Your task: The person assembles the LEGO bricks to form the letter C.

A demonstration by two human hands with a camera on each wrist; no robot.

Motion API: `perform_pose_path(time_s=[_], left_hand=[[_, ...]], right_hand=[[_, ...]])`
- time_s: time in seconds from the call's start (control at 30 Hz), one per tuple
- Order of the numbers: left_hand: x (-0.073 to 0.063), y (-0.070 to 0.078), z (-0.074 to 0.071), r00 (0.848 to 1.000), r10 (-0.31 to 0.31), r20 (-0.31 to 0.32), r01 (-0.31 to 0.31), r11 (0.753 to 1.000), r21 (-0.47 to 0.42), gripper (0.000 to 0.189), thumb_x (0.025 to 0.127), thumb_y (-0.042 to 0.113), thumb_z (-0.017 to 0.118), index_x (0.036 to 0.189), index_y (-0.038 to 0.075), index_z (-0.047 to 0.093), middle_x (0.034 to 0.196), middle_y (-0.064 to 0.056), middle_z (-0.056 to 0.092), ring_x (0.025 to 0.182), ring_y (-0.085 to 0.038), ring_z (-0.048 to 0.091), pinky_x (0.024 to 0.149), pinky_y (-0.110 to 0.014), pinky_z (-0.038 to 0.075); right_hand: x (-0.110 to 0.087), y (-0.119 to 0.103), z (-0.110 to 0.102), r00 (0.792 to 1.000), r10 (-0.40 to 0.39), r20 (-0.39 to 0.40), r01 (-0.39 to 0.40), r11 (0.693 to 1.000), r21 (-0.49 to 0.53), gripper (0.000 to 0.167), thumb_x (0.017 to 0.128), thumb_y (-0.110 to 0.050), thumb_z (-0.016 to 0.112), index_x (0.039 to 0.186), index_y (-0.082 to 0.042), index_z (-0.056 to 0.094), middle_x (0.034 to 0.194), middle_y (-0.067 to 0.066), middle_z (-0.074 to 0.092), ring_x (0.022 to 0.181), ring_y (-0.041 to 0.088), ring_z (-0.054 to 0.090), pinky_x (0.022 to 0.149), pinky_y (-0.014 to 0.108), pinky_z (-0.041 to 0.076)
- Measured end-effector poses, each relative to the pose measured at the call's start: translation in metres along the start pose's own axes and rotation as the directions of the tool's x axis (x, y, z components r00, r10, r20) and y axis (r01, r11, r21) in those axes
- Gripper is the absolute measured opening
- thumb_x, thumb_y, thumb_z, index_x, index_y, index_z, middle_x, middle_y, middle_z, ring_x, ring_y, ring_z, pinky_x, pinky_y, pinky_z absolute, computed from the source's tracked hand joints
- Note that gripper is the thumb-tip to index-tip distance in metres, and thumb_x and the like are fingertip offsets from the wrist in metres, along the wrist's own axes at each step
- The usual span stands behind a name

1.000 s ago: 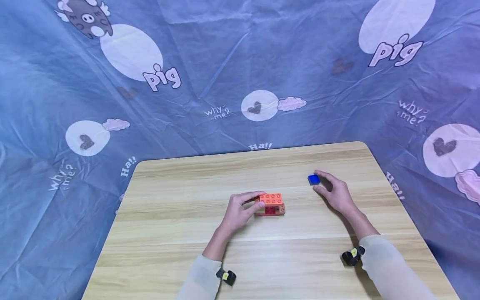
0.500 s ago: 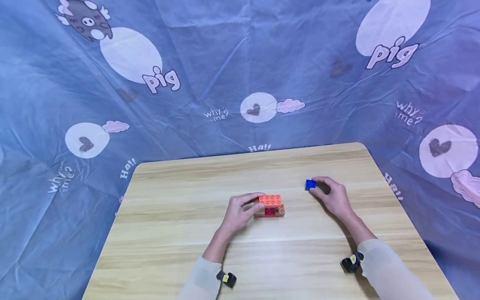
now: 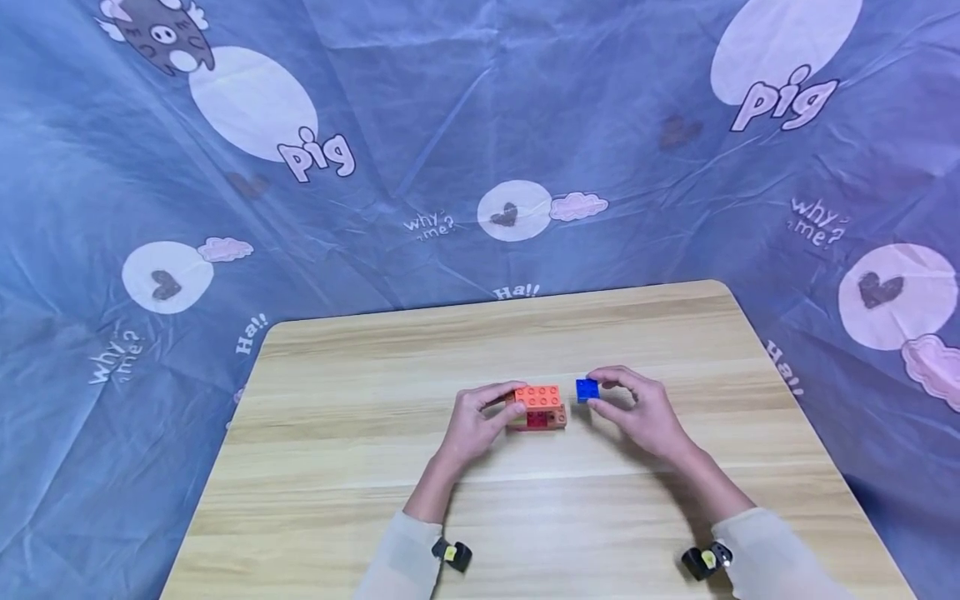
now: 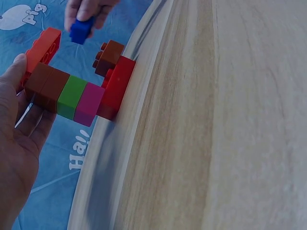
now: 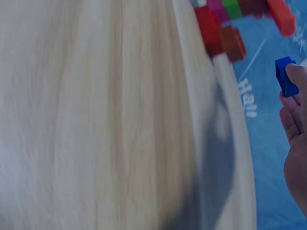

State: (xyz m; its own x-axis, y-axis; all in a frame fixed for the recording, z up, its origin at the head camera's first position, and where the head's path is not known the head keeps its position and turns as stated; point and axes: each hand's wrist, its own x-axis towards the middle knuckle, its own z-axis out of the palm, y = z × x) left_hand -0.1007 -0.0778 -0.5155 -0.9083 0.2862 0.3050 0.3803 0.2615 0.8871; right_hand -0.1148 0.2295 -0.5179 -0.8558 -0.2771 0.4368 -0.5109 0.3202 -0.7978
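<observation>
A stack of toy building bricks stands on the table, with an orange brick (image 3: 537, 396) on top. In the left wrist view its column shows brown bricks (image 4: 46, 86), a green brick (image 4: 71, 97) and a magenta brick (image 4: 89, 104) over a red brick (image 4: 116, 88). Another brown brick (image 4: 109, 58) sits at the red brick's far end. My left hand (image 3: 477, 423) grips the stack's upper left end between thumb and fingers. Just right of the stack, my right hand (image 3: 643, 414) pinches a blue brick (image 3: 587, 390) above the table, apart from the stack.
The wooden table (image 3: 337, 483) reaches back to a blue printed cloth (image 3: 420, 125) that hangs behind and along both sides. A small black camera sits on each wrist, such as the right wrist camera (image 3: 705, 562).
My right hand has taken hold of the blue brick, lifted it and carried it left, close to the stack. The left hand keeps its grip on the stack in the same place.
</observation>
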Motion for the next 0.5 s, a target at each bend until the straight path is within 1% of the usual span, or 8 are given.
perform_pose_path(time_s=[0.07, 0.17, 0.23, 0.33, 0.4, 0.5], left_hand=[[0.0, 0.0, 0.0, 1.0, 0.006, 0.002, -0.006, 1.0, 0.003, 0.033, 0.096, 0.016, 0.079, 0.129, 0.012, 0.076, 0.128, -0.003, 0.076, 0.118, -0.021, 0.072, 0.104, -0.039, 0.058], [0.0, 0.0, 0.0, 1.0, 0.0, 0.008, 0.0, 1.0, 0.003, 0.033, 0.097, 0.018, 0.079, 0.13, 0.014, 0.076, 0.129, -0.002, 0.075, 0.119, -0.019, 0.072, 0.104, -0.038, 0.058], [0.0, 0.0, 0.0, 1.0, -0.006, 0.009, 0.006, 1.0, -0.002, 0.034, 0.097, 0.019, 0.079, 0.13, 0.014, 0.076, 0.129, -0.001, 0.075, 0.119, -0.018, 0.072, 0.104, -0.037, 0.058], [0.0, 0.001, 0.0, 1.0, -0.014, 0.008, 0.014, 1.0, -0.008, 0.034, 0.096, 0.02, 0.08, 0.13, 0.015, 0.076, 0.128, -0.001, 0.075, 0.119, -0.017, 0.072, 0.104, -0.036, 0.058], [0.0, 0.001, 0.0, 1.0, -0.017, 0.006, 0.017, 1.0, -0.009, 0.034, 0.096, 0.02, 0.08, 0.129, 0.015, 0.076, 0.128, -0.001, 0.076, 0.119, -0.017, 0.072, 0.104, -0.036, 0.058], [-0.001, 0.002, 0.0, 1.0, -0.016, 0.004, 0.016, 1.0, -0.008, 0.033, 0.097, 0.019, 0.079, 0.129, 0.015, 0.076, 0.128, -0.001, 0.076, 0.119, -0.018, 0.072, 0.105, -0.037, 0.058]], right_hand=[[0.001, -0.008, 0.004, 1.0, -0.028, 0.007, 0.028, 0.999, 0.027, 0.051, 0.076, 0.011, 0.089, 0.122, -0.006, 0.074, 0.117, 0.008, 0.077, 0.103, 0.015, 0.07, 0.094, 0.019, 0.057], [0.001, -0.017, 0.01, 0.999, -0.047, 0.021, 0.046, 0.998, 0.05, 0.051, 0.076, 0.01, 0.09, 0.122, -0.006, 0.074, 0.117, 0.009, 0.076, 0.102, 0.019, 0.071, 0.092, 0.016, 0.057], [0.0, -0.021, 0.014, 0.999, -0.041, 0.036, 0.039, 0.998, 0.052, 0.051, 0.077, 0.008, 0.09, 0.123, -0.007, 0.074, 0.118, 0.007, 0.076, 0.104, 0.019, 0.071, 0.092, 0.018, 0.057], [-0.001, -0.024, 0.018, 0.999, -0.016, 0.047, 0.015, 1.0, 0.026, 0.05, 0.08, 0.005, 0.089, 0.125, -0.01, 0.074, 0.12, 0.004, 0.076, 0.106, 0.017, 0.071, 0.089, 0.021, 0.058], [-0.001, -0.025, 0.02, 0.999, 0.009, 0.048, -0.009, 1.0, 0.009, 0.049, 0.082, 0.007, 0.087, 0.126, -0.008, 0.073, 0.12, 0.006, 0.076, 0.106, 0.019, 0.07, 0.086, 0.028, 0.06], [-0.002, -0.025, 0.023, 0.999, 0.026, 0.044, -0.027, 1.0, 0.016, 0.051, 0.082, 0.01, 0.085, 0.129, -0.004, 0.072, 0.12, 0.01, 0.076, 0.105, 0.023, 0.07, 0.082, 0.037, 0.062]])
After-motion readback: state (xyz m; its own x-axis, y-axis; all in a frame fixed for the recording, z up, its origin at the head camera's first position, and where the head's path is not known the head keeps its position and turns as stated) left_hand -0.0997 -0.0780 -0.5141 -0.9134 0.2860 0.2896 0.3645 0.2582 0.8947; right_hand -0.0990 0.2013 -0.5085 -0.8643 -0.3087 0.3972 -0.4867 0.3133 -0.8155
